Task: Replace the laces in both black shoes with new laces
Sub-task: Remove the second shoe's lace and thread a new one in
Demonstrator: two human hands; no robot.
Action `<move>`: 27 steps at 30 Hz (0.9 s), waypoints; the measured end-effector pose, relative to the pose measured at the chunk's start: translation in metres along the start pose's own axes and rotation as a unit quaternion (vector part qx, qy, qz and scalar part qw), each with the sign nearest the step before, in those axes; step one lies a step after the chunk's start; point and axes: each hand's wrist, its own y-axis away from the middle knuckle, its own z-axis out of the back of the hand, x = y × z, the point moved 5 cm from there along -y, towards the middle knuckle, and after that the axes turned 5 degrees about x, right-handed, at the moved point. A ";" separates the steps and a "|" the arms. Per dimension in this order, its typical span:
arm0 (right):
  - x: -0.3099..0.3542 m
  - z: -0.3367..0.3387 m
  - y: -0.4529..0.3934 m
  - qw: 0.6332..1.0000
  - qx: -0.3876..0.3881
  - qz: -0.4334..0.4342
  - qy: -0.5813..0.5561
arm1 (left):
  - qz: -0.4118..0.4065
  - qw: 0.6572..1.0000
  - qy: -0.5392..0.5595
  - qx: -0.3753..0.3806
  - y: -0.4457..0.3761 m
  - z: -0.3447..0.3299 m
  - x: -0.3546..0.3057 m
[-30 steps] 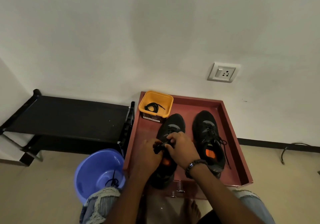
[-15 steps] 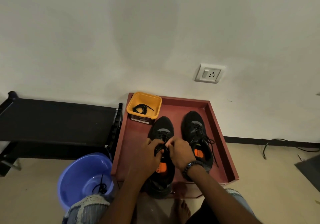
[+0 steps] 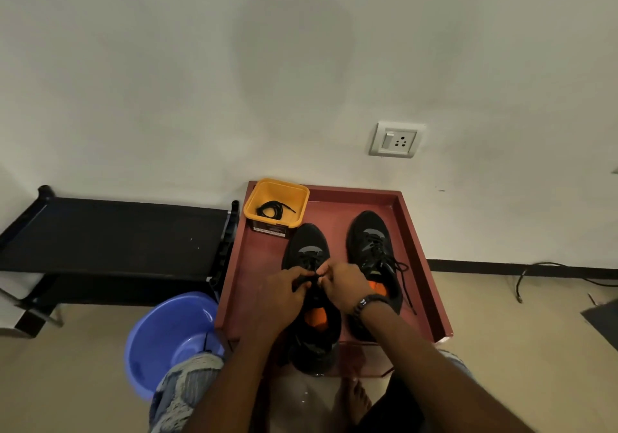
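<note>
1. Landmark: the shallow red-brown wooden tray (image 3: 264, 265) on the floor against the white wall. Both black mesh running shoes stand inside it, toes toward the wall, long axes running from the person to the wall.
2. The left black shoe (image 3: 309, 248) sits in the tray's middle, heel over the near rim; the right black shoe (image 3: 371, 248) stands just beside it, toward the tray's right wall, already laced, its bow ends trailing down.
3. The thin black lace (image 3: 309, 274) lies across the left shoe's tongue, directly between the two hands, so neither hand is nearer.
4. The left hand (image 3: 284, 294) and the right hand (image 3: 344, 285) meet over that tongue, knuckles up. Both sets of fingers are curled tight, pinching the lace; exactly which strand each holds is too small to tell.
5. Judgement: a knot or bow is being formed; the next pull likely runs sideways, across the shoe's long axis.
6. A square yellow plastic tub (image 3: 297, 198) in the tray's far left corner holds a coiled black lace (image 3: 272, 208).
</note>
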 end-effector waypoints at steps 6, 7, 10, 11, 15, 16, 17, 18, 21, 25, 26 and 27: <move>0.023 -0.015 0.012 0.986 -0.011 0.021 0.166 | 0.023 1.000 -0.012 0.006 0.003 0.002 -0.003; 0.022 -0.015 0.012 0.986 -0.010 0.018 0.164 | 0.028 0.999 -0.020 0.011 0.003 0.003 -0.003; 0.019 -0.011 0.012 0.989 0.000 0.013 0.149 | 0.035 0.998 -0.049 0.020 0.000 0.002 -0.005; 0.019 -0.010 0.012 0.989 0.001 0.015 0.148 | 0.037 0.997 -0.062 0.023 -0.001 0.002 -0.006; 0.020 -0.009 0.009 0.988 -0.006 0.025 0.152 | 0.043 0.996 -0.076 0.029 -0.004 0.003 -0.009; 0.019 -0.009 0.009 0.988 -0.007 0.024 0.150 | 0.045 0.995 -0.080 0.033 -0.005 0.003 -0.009; 0.017 -0.009 0.008 0.989 -0.009 0.024 0.146 | 0.044 0.995 -0.084 0.037 -0.006 0.003 -0.009; 0.016 -0.009 0.008 0.990 -0.013 0.024 0.139 | 0.042 0.995 -0.085 0.038 -0.005 0.002 -0.007; 0.011 -0.010 0.008 0.992 -0.028 0.027 0.117 | 0.036 0.997 -0.063 0.023 0.000 0.000 -0.002; 0.010 -0.016 0.008 0.989 -0.043 0.034 0.140 | 0.021 0.998 -0.050 -0.016 0.016 -0.004 -0.007; 0.012 -0.014 0.008 0.990 -0.046 0.026 0.129 | 0.018 0.998 -0.047 -0.028 0.018 -0.004 -0.006; 0.011 -0.012 0.006 0.992 -0.050 0.026 0.115 | 0.017 0.998 -0.039 -0.036 0.020 -0.005 -0.004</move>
